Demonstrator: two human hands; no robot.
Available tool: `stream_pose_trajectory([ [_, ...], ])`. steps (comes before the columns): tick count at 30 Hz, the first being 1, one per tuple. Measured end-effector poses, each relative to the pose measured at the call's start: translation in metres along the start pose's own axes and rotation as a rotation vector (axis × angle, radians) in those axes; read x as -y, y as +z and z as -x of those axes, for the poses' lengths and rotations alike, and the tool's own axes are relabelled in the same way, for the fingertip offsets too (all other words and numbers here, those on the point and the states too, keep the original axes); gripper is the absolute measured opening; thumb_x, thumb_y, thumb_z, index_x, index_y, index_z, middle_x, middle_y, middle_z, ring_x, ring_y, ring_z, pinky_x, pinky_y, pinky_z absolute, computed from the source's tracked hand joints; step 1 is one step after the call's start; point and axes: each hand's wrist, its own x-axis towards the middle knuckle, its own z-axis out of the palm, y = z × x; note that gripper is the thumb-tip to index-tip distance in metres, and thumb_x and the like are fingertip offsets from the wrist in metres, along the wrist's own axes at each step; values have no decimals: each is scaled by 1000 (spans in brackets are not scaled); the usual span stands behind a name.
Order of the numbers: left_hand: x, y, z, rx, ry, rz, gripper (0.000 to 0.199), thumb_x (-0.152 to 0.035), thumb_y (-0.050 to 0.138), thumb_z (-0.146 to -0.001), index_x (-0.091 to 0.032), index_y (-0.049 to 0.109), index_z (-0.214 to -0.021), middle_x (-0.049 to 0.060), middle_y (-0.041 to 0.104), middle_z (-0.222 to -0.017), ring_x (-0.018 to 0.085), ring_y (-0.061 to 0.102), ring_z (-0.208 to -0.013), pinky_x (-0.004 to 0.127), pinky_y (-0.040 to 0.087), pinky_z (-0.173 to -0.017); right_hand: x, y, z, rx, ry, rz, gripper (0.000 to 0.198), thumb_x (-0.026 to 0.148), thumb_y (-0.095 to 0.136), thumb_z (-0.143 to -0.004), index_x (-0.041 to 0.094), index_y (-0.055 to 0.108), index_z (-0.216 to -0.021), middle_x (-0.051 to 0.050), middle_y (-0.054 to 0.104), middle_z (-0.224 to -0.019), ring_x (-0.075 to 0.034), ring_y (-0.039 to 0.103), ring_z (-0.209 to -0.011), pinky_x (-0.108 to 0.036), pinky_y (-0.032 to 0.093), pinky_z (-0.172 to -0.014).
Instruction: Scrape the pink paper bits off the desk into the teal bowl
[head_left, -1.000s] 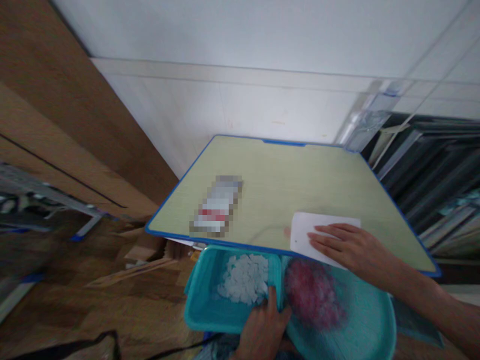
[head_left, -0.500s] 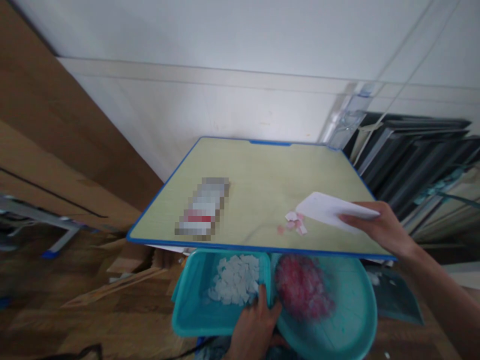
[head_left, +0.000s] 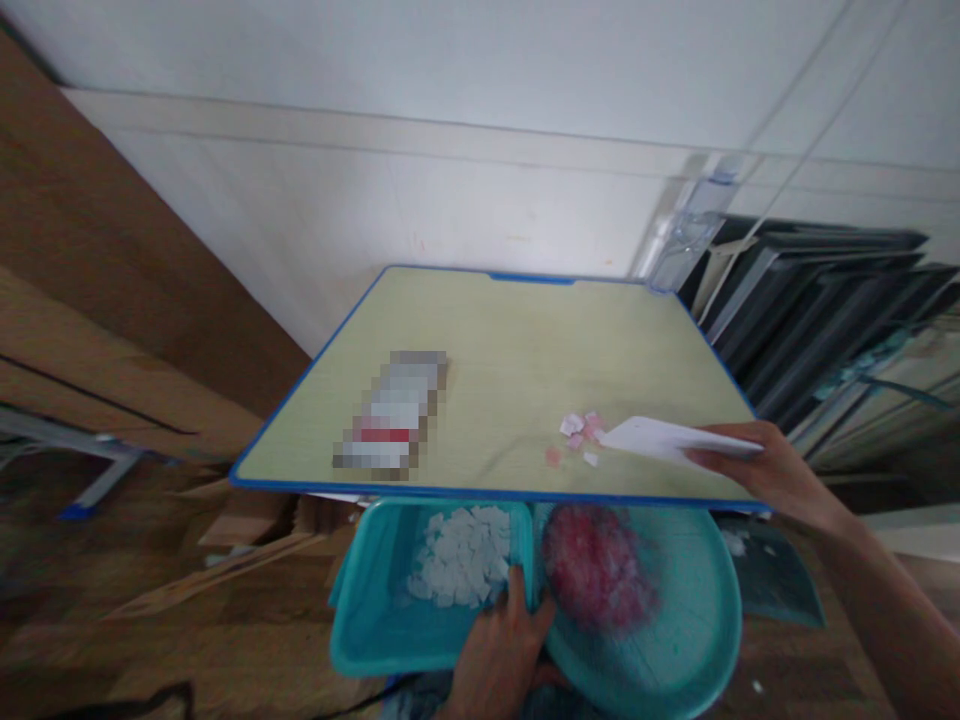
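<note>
My right hand (head_left: 739, 460) grips a stiff white card (head_left: 667, 437) between thumb and fingers, held low over the right part of a pale yellow board with a blue edge (head_left: 495, 330). The card's left tip meets a small heap of white and pink flakes (head_left: 581, 430). My left hand (head_left: 499, 645) rests where a teal rectangular bin (head_left: 397, 640) and a round teal basin (head_left: 705, 640) meet. Its index finger is stretched along the bin's rim, with the thumb apart from it; the other fingers are mostly hidden. White flakes (head_left: 465, 555) lie in the bin, a blurred red-pink pile (head_left: 596, 570) in the basin.
A pixelated flat item (head_left: 394, 415) lies on the board's left side. A clear plastic bottle (head_left: 690, 235) stands behind the far right corner. Dark flat panels (head_left: 810, 310) lean at right; brown cardboard (head_left: 135, 280) stands at left. Cardboard scraps (head_left: 240, 545) lie on the floor.
My right hand has lowered the card, its tip now against the flakes, which have shifted and spread a little. The whole view has slid slightly. My left hand stays on the rims.
</note>
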Motion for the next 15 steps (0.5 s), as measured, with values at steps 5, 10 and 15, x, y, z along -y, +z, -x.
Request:
stream_pose_trajectory([
  [5,1,2,-1,-7,6,-15,71,-40,71,-62,-31,41,-125,21,31,-137,30,59,-95,43,50,-74,6,-1,12,-14,40,14,32,48,62,-68,18,72,-75,-4,69,-67,-18,60,-57,-27,45,-49],
  [10,2,6,-2,-3,19,-11,68,-39,70,-64,-31,41,-125,19,31,-137,29,58,-95,42,50,-74,9,4,13,61,8,48,32,47,59,-71,18,72,-73,-3,68,-62,-18,60,-54,-26,45,-46],
  [15,2,6,-1,-8,10,-14,66,-37,69,-66,-32,40,-125,18,31,-137,29,58,-97,42,50,-74,3,4,11,-73,3,82,36,48,59,-72,18,72,-85,-7,72,-79,-23,65,-68,-30,50,-56],
])
